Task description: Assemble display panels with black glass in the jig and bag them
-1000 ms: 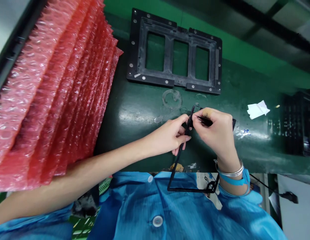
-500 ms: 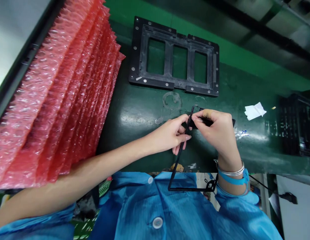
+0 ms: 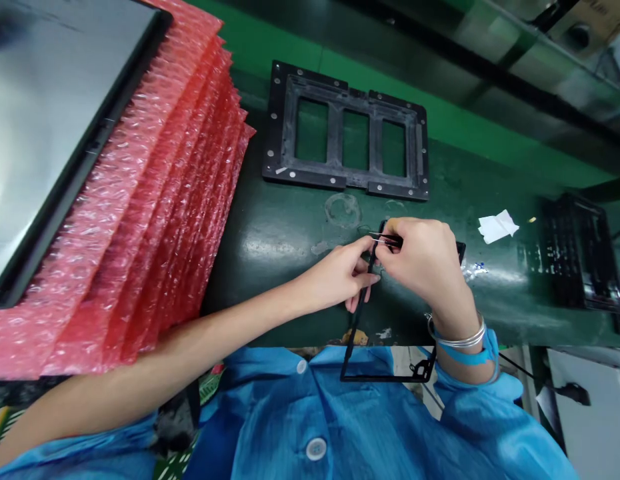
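I see my left hand (image 3: 340, 277) pinching the left bar of a thin black frame (image 3: 357, 320), fingers closed round it near its top corner. The frame hangs over the near edge of the desk (image 3: 280, 233), its lower bar and bottom right corner out past the edge in front of my blue smock (image 3: 340, 420). My right hand (image 3: 420, 257) sits just beside the left, fingers closed on black tweezers (image 3: 385, 239), whose tips point left and meet the frame's upper left corner between the two hands. Whether the tips grip anything there I cannot tell; it is too small. A silver bangle (image 3: 457, 340) rings my right wrist.

Towards the far edge of the desk lies a black jig plate (image 3: 346, 137) with three rectangular windows, flat and well apart from my hands. Along the left side, a stack of pink bubble wrap sheets (image 3: 140, 200) fans out, with a dark-rimmed panel (image 3: 50, 120) lying on top. A scrap of white paper (image 3: 497, 227) lies to the right of my hands, and a black ribbed tray (image 3: 575, 257) rests near the right edge.
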The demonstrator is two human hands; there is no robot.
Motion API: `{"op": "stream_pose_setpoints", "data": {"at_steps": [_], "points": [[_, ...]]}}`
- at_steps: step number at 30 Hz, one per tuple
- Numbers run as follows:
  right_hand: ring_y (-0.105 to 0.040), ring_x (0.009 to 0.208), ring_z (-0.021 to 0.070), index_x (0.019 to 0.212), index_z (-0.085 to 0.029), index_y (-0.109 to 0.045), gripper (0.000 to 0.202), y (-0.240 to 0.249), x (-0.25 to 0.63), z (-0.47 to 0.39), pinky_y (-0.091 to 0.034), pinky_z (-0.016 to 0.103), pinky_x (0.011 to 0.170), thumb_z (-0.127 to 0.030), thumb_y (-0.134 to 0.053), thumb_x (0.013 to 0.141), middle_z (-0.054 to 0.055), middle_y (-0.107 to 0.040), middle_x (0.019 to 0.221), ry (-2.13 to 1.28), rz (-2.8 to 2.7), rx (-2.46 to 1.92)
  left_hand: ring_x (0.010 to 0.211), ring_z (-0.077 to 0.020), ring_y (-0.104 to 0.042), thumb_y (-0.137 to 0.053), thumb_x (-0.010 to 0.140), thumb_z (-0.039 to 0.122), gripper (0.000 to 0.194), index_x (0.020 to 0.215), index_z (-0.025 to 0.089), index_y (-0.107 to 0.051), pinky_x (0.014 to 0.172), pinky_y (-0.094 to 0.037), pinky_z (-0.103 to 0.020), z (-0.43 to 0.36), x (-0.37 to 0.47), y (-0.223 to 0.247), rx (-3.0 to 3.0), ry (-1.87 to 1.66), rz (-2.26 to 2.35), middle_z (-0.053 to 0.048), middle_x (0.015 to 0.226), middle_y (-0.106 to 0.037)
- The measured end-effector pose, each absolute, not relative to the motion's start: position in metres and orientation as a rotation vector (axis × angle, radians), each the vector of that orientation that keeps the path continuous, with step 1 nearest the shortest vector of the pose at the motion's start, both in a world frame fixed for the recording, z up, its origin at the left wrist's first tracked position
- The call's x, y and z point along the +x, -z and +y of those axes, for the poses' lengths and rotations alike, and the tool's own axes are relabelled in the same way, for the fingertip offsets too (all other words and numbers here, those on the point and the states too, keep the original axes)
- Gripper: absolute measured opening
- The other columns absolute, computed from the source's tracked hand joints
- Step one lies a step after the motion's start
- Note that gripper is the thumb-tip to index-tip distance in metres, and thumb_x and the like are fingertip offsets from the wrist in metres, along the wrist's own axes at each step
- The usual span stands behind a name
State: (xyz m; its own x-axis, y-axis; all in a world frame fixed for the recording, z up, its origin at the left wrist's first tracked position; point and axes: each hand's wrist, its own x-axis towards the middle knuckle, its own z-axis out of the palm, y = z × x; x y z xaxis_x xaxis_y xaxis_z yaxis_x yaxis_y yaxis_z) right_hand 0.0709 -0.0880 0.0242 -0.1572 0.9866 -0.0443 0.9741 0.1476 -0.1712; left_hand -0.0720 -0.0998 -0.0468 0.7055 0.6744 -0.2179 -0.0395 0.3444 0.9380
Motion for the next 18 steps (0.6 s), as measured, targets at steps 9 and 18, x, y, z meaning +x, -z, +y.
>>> {"op": "stream_pose_setpoints", "data": {"at_steps": [9, 18], "points": [[-0.052, 0.052, 0.0119, 0.062, -0.019, -0.065, 0.009, -0.028, 0.108, -0.089, -0.037, 0.025, 0.052, -0.022, -0.057, 0.067, -0.001, -0.060, 0.055, -0.602, -1.774, -1.769, 0.030, -0.0111, -0.053, -0.051, 0.087, 0.006, 0.021, 0.091, 0.022, -0.038, 0.031, -0.043, -0.016, -0.098, -0.073, 0.047, 1.085, -0.488, 0.649, 0.008, 0.053, -0.062], [-0.047, 0.051, 0.0137, 0.066, -0.021, -0.069, 0.017, -0.005, 0.206, -0.130, -0.033, 0.030, 0.049, -0.034, -0.077, 0.074, 0.000, -0.055, 0.055, -0.284, -1.342, -1.910, 0.032, -0.0084, -0.052, -0.059, 0.089, 0.021, 0.015, 0.099, 0.016, -0.049, 0.033, -0.038, -0.014, -0.085, -0.080, 0.041, 0.988, -0.620, 0.664, 0.004, 0.055, -0.063]]}}
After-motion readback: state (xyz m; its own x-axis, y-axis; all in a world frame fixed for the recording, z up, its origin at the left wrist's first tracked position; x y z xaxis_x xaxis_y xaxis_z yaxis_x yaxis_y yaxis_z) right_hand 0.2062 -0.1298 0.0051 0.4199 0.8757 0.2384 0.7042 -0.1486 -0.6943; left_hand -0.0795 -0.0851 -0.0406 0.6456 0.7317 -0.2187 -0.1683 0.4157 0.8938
